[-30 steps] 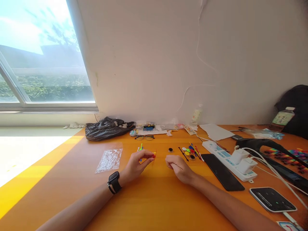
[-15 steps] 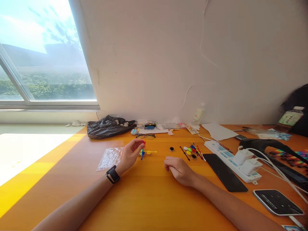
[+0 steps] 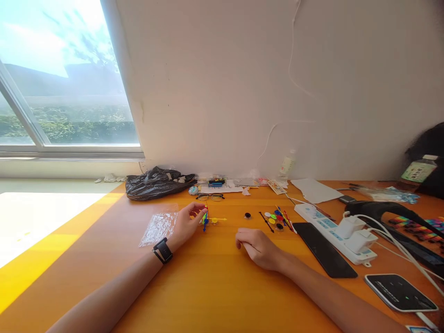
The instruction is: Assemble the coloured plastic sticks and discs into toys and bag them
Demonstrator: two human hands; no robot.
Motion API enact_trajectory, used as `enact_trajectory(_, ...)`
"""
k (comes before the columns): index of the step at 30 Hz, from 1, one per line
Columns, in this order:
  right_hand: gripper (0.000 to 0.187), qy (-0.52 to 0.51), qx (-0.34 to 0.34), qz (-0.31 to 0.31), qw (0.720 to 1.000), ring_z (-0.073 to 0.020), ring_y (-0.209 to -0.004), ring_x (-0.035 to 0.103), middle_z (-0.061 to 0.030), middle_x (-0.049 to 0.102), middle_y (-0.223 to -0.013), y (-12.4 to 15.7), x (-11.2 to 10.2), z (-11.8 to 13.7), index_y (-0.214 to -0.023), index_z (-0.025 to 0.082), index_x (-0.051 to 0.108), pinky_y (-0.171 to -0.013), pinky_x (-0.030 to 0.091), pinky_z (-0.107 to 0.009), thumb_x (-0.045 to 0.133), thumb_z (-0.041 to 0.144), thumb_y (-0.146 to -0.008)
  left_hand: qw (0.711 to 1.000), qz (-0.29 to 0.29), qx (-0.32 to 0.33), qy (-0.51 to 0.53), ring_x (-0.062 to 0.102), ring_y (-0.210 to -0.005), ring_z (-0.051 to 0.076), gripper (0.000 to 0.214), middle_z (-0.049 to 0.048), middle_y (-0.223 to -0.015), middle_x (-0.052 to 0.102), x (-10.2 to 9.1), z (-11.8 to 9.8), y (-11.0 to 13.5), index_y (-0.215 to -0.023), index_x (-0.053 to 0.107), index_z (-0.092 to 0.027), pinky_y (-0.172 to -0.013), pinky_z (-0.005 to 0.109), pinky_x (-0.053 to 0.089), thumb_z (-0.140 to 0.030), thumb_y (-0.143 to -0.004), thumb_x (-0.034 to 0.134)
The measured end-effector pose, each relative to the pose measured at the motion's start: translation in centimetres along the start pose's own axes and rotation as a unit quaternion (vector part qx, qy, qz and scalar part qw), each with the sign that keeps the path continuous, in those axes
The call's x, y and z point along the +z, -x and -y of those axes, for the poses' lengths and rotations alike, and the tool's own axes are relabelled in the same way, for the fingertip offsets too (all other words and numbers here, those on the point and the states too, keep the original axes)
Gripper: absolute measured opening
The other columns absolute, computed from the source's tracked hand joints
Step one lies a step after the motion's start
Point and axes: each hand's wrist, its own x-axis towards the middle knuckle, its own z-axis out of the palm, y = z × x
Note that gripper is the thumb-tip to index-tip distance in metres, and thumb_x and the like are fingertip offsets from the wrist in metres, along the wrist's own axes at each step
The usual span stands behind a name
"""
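Note:
My left hand point(image 3: 187, 223), with a black watch on its wrist, rests on the orange table point(image 3: 215, 286) and its fingertips pinch a small cluster of coloured plastic sticks point(image 3: 206, 219). A yellow stick piece point(image 3: 217, 219) lies just right of that cluster. My right hand point(image 3: 258, 249) lies loosely curled on the table to the right, its fingers bent inward; what they hold, if anything, is hidden. Further right sit a small black disc point(image 3: 247, 215) and a pile of coloured discs and sticks point(image 3: 277, 218).
A clear plastic bag point(image 3: 158, 227) lies left of my left hand. Eyeglasses point(image 3: 210, 197) and a black bag point(image 3: 156, 182) sit near the wall. To the right are a dark phone point(image 3: 324, 249), a white power strip point(image 3: 338, 233) with chargers, and a second phone point(image 3: 400, 292).
My left hand moved left and away from me with the small coloured pieces, then lowered onto the table. My right hand shifted slightly toward me and stayed curled.

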Motion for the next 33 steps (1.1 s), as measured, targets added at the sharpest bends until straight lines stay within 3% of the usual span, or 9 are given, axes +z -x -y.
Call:
enact_trajectory(9,0.025,0.003,-0.009,0.006,1.000,-0.0175,-0.074,0.055,-0.0025,0.060,-0.080,0.0,0.1,0.0,-0.078,0.019,0.063,-0.071,0.038,-0.028,0.044,0.004,-0.086,0.995,-0.018,-0.018,0.098,0.075,-0.092,0.022,0.028,0.0084,-0.097,0.078,0.2,0.3,-0.2,-0.097,0.068,-0.018,-0.082,0.034,0.061,-0.043,-0.090,0.077)
enact_trajectory(14,0.024,0.006,-0.007,0.010,1.000,-0.0174,-0.074,0.054,-0.0023,0.059,-0.080,0.0,0.1,0.0,-0.078,0.019,0.062,-0.071,0.037,-0.028,0.045,0.005,-0.086,0.991,-0.045,-0.015,0.123,0.076,-0.098,0.022,0.041,0.0059,-0.101,0.075,0.0,0.8,-0.8,-0.123,0.064,-0.020,-0.087,0.033,0.060,-0.040,-0.089,0.075)
enact_trajectory(19,0.025,0.006,-0.006,0.015,1.000,-0.0175,-0.074,0.055,-0.0028,0.061,-0.080,0.0,0.0,0.0,-0.078,0.019,0.063,-0.071,0.038,-0.028,0.045,0.005,-0.086,0.994,-0.027,-0.040,0.093,0.076,-0.101,0.023,0.024,0.0093,-0.106,0.079,-0.3,1.9,-1.3,-0.102,0.073,-0.017,-0.091,0.035,0.060,-0.038,-0.090,0.071)
enact_trajectory(26,0.026,0.014,0.000,0.024,1.000,-0.0175,-0.074,0.056,-0.0028,0.062,-0.081,0.0,0.1,0.0,-0.079,0.019,0.065,-0.071,0.038,-0.028,0.045,0.004,-0.086,0.993,-0.025,-0.089,0.067,0.076,-0.075,0.023,0.023,0.0078,-0.085,0.080,-0.4,2.8,-1.4,-0.096,0.074,-0.016,-0.064,0.030,0.059,-0.038,-0.086,0.073)
enact_trajectory(33,0.026,0.010,0.002,0.028,1.000,-0.0175,-0.075,0.057,-0.0028,0.064,-0.082,0.1,0.1,-0.1,-0.081,0.019,0.066,-0.072,0.039,-0.028,0.046,0.004,-0.086,0.991,-0.049,-0.114,0.045,0.073,-0.065,0.022,0.014,0.0056,-0.072,0.077,-0.8,4.0,-1.7,-0.086,0.074,-0.018,-0.059,0.030,0.058,-0.031,-0.080,0.072)
